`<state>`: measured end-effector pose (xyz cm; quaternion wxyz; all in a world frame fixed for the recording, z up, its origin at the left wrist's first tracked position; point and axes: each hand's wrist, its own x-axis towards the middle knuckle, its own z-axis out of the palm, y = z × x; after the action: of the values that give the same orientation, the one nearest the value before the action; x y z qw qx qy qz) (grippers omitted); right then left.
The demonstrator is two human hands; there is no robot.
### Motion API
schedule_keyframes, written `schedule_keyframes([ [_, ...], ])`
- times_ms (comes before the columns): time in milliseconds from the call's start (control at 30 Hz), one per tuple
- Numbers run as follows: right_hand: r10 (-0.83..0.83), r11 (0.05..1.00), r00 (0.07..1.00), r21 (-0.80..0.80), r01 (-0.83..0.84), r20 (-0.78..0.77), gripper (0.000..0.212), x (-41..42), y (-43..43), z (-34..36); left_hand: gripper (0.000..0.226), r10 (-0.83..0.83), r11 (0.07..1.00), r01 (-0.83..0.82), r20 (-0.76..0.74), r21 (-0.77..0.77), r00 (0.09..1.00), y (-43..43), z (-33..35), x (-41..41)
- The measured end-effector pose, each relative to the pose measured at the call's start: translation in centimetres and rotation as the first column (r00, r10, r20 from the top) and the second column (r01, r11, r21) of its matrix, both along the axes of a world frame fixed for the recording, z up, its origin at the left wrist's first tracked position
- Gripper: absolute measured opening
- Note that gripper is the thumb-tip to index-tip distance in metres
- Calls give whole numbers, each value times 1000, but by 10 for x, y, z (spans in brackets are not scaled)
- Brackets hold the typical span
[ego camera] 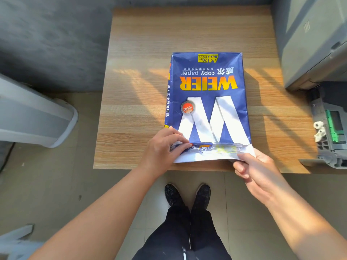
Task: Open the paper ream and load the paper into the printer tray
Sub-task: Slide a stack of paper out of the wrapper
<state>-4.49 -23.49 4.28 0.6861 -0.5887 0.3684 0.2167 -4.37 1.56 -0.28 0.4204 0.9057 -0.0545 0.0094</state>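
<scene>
A blue paper ream (206, 87) with yellow "WEIER" lettering lies flat on the wooden table (142, 102), its near end at the table's front edge. The wrapper's end flap (212, 152) is unfolded toward me, showing its white inside. My left hand (165, 147) presses on the near left corner of the ream, fingers pinching the wrapper fold. The flap's right corner is gripped by my right hand (251, 169). The grey printer (315, 44) stands at the right, and its pulled-out tray (330, 132) with green parts sits below it.
A grey wall runs behind the table. A white and grey object (37, 117) stands on the floor at the left. My dark shoes (187, 194) and trousers are below the table's front edge on a tiled floor.
</scene>
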Motion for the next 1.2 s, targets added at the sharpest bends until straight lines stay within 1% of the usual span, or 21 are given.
schedule_keyframes([
  [67, 44, 999, 999, 32, -44, -19, 22, -7, -9, 5, 10, 36, 999, -36, 1, 11, 999, -1, 0, 2],
  [167, 98, 991, 994, 92, -94, -38, 25, -29, -17, 23, 11, 23, 1000, -23, -7, 17, 1000, -1, 3, 1],
  [233, 146, 985, 987, 105, -138, -72, 25, -49, -20, 37, 17, 45, 999, -44, -38, 19, 998, 0, 6, -5],
  [267, 172, 980, 980, 114, -161, -102, 26, -59, -22, 44, 26, 111, 994, -110, -79, 23, 991, 0, 8, -11],
  [300, 197, 975, 970, 131, -179, -141, 27, -65, -25, 48, 39, 222, 974, -224, -172, 7, 960, 1, 11, -20],
  [333, 230, 967, 957, 156, -203, -179, 30, -67, -28, 50, 51, 340, 928, -371, -327, -36, 882, 0, 17, -31],
  [367, 273, 954, 939, 186, -236, -208, 32, -65, -30, 51, 59, 407, 847, -522, -515, -96, 754, -4, 26, -40],
  [400, 323, 938, 918, 204, -279, -229, 32, -62, -30, 51, 64, 387, 759, -633, -678, -152, 626, -8, 33, -48],
  [433, 375, 921, 894, 212, -328, -244, 32, -59, -28, 53, 65, 321, 689, -695, -774, -204, 545, -13, 39, -56],
  [467, 415, 905, 874, 216, -367, -254, 31, -56, -26, 53, 61, 267, 655, -718, -816, -237, 513, -15, 43, -62],
  [533, 465, 880, 846, 237, -411, -261, 27, -48, -23, 53, 51, 178, 645, -704, -836, -299, 519, -16, 51, -68],
  [600, 511, 856, 821, 230, -462, -255, 26, -36, -20, 56, 53, 127, 660, -671, -831, -337, 542, -12, 53, -68],
  [633, 495, 867, 830, 206, -454, -255, 27, -28, -20, 56, 56, 117, 674, -656, -828, -339, 548, -10, 54, -67],
  [733, 313, 950, 921, 59, -308, -232, 35, -10, -19, 52, 59, 76, 716, -603, -820, -351, 567, -11, 62, -68],
  [833, 328, 931, 934, -122, -345, -144, 51, -13, -15, 55, 53, 12, 757, -540, -819, -367, 573, -9, 69, -68],
  [900, 354, 918, 931, -156, -364, -88, 49, -23, -16, 55, 44, -11, 739, -560, -839, -374, 545, -9, 68, -64],
  [967, 371, 913, 927, -164, -374, -54, 52, -36, -17, 59, 29, -37, 680, -615, -857, -399, 514, -10, 71, -63],
  [1000, 374, 912, 927, -164, -376, -43, 54, -42, -19, 57, 24, -38, 659, -635, -861, -404, 508, -11, 73, -64],
  [1067, 352, 924, 935, -143, -355, -44, 55, -52, -19, 57, 28, -23, 661, -636, -858, -398, 513, -13, 78, -66],
  [1133, 336, 926, 940, -160, -341, -60, 48, -53, -20, 55, 33, 42, 675, -630, -833, -384, 552, -18, 79, -72],
  [1200, 330, 918, 939, -198, -344, -100, 36, -48, -20, 53, 30, 132, 659, -655, -801, -370, 584, -26, 80, -79],
])
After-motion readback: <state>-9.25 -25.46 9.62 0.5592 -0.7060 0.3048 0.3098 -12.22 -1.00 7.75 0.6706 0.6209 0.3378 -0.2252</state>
